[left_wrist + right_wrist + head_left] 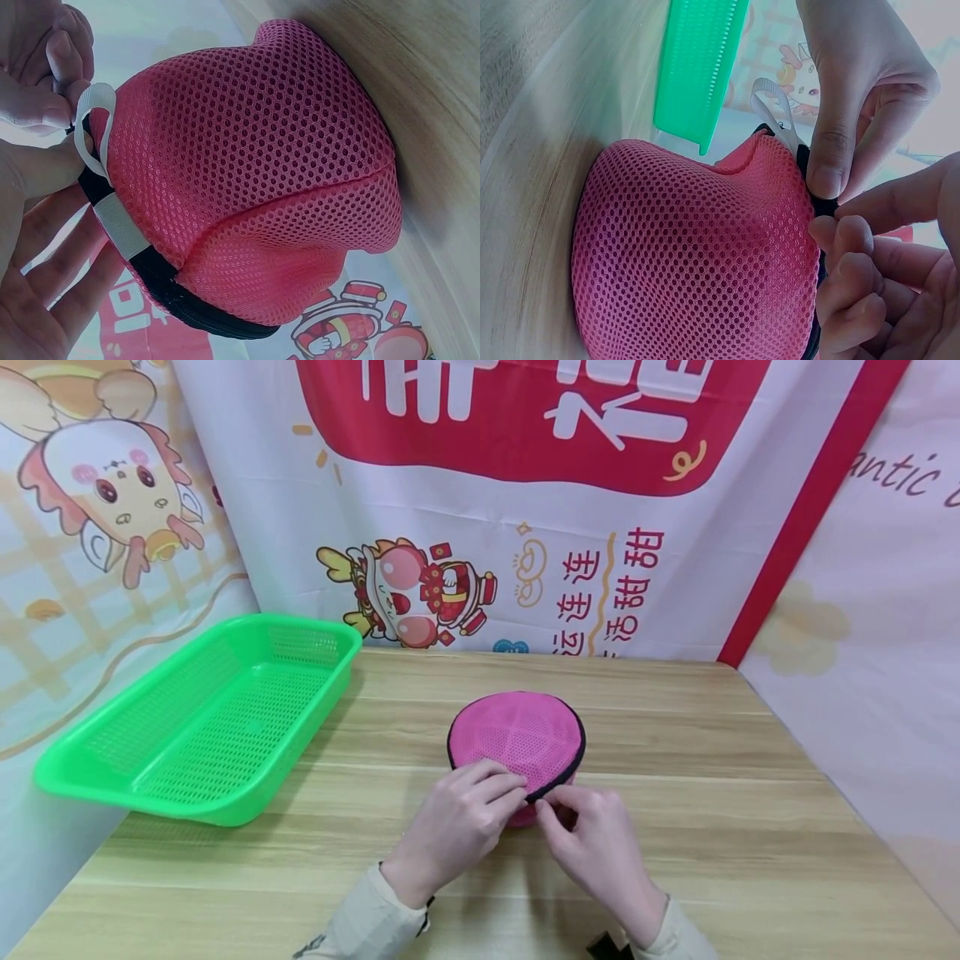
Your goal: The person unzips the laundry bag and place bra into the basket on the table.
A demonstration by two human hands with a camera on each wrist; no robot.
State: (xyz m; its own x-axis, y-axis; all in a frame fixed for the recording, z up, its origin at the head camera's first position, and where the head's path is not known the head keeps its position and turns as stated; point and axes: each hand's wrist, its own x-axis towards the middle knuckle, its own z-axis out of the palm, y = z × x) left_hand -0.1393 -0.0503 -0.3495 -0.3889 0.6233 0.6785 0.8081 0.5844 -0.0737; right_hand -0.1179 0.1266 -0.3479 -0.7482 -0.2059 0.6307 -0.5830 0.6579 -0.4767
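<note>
A round pink mesh laundry bag [517, 735] stands on the table, a black zip band [161, 277] running round its top rim. My left hand [465, 827] grips that rim, thumb against the band and fingers over the top panel. Just to its right, my right hand [596, 835] pinches a small black part of the zip edge between thumb and forefinger. Whether this is the zip pull cannot be made out. A white loop [774, 105] sticks out of the band beside the left thumb, and a white strip [122, 227] crosses the band. The inside of the bag is hidden.
A green plastic basket [330, 714] with perforated walls stands on the left of the wood-grain table [697, 843]. Behind the table hangs a printed red and white cloth [450, 502]. More printed cloth covers the left and right sides.
</note>
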